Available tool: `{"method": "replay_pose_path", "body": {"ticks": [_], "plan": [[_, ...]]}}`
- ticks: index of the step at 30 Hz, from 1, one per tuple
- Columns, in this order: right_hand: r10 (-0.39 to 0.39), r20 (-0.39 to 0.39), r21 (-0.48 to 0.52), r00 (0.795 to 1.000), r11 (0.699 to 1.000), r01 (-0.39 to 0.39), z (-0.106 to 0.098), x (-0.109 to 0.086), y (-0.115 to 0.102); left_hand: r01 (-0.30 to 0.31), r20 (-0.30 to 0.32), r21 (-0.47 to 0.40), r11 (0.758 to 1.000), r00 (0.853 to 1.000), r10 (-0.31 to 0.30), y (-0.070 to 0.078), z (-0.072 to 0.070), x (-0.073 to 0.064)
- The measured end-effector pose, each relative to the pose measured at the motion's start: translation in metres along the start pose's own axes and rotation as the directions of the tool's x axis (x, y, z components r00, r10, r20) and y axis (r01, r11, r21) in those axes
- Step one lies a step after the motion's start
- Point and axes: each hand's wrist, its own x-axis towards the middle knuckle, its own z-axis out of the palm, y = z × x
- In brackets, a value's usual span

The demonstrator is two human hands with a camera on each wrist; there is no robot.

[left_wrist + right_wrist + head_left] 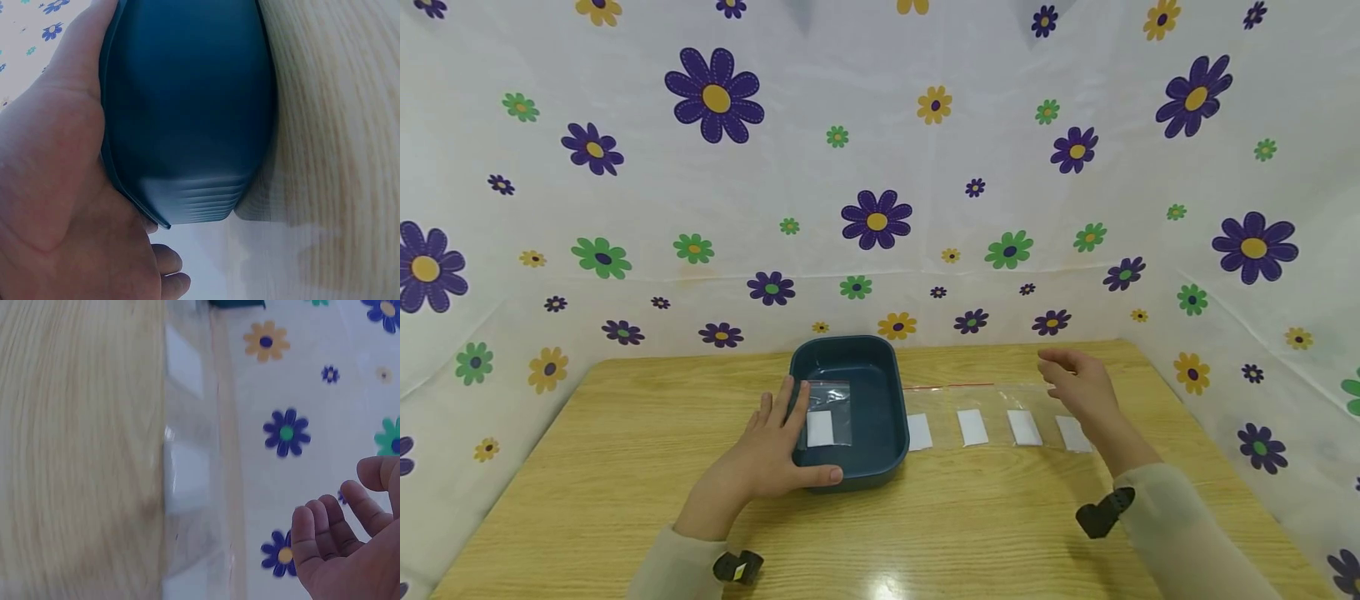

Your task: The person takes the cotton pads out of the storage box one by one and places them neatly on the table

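A dark blue rectangular tub (874, 408) stands on the table, and inside it lies a clear zip bag (841, 412) with a white folded piece (820, 428). My left hand (771, 454) rests along the tub's left rim, fingers spread and thumb over the near edge. The left wrist view shows the palm against the tub's outer wall (194, 100). To the right of the tub lies a row of several clear zip bags (951, 417), each with a white piece in it. Above the right end of that row my right hand (1082, 387) hovers with loosely bent fingers, holding nothing.
The light wooden table (662, 425) runs back to a white cloth backdrop (820, 183) printed with flowers, which also closes off both sides. A dark wrist device (1107, 512) sits at my right sleeve, another (739, 568) at my left.
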Motion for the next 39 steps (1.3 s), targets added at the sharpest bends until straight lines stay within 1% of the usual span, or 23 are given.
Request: {"method": "replay_pose_path", "body": {"ticks": [6, 10, 14, 16, 23, 29, 36, 39], "plan": [[-0.041, 0.042, 0.027, 0.998, 0.999, 0.04, 0.026, -0.001, -0.018, -0.009, -0.008, 0.002, 1.0, 1.0, 0.009, -0.001, 0.003, 0.001], [-0.067, 0.081, 0.072, 0.994, 0.996, 0.061, 0.044, -0.003, -0.029, -0.005, -0.006, 0.005, 1.0, 1.0, 0.005, -0.003, 0.005, 0.002], [-0.08, 0.124, 0.125, 0.989, 0.99, 0.064, 0.066, -0.004, -0.038, 0.005, -0.002, 0.007, 1.0, 1.0, -0.005, -0.004, 0.006, 0.003], [-0.084, 0.135, 0.149, 0.987, 0.987, 0.064, 0.077, -0.005, -0.042, 0.005, -0.002, 0.006, 1.0, 1.0, -0.005, -0.004, 0.006, 0.003], [-0.112, 0.151, 0.179, 0.982, 0.98, 0.085, 0.116, -0.01, -0.056, 0.003, -0.003, 0.004, 1.0, 1.0, -0.003, -0.004, 0.007, 0.002], [-0.116, 0.194, 0.273, 0.974, 0.96, 0.06, 0.138, -0.012, -0.067, 0.011, 0.001, 0.011, 1.0, 1.0, -0.011, -0.001, 0.004, 0.002], [-0.086, 0.246, 0.385, 0.965, 0.923, -0.016, 0.152, -0.014, -0.082, 0.018, 0.004, -0.002, 1.0, 1.0, -0.018, 0.002, 0.001, 0.001], [-0.083, 0.273, 0.421, 0.958, 0.906, -0.041, 0.159, -0.015, -0.087, 0.019, 0.004, 0.001, 1.0, 1.0, -0.019, 0.002, 0.001, 0.001]]}}
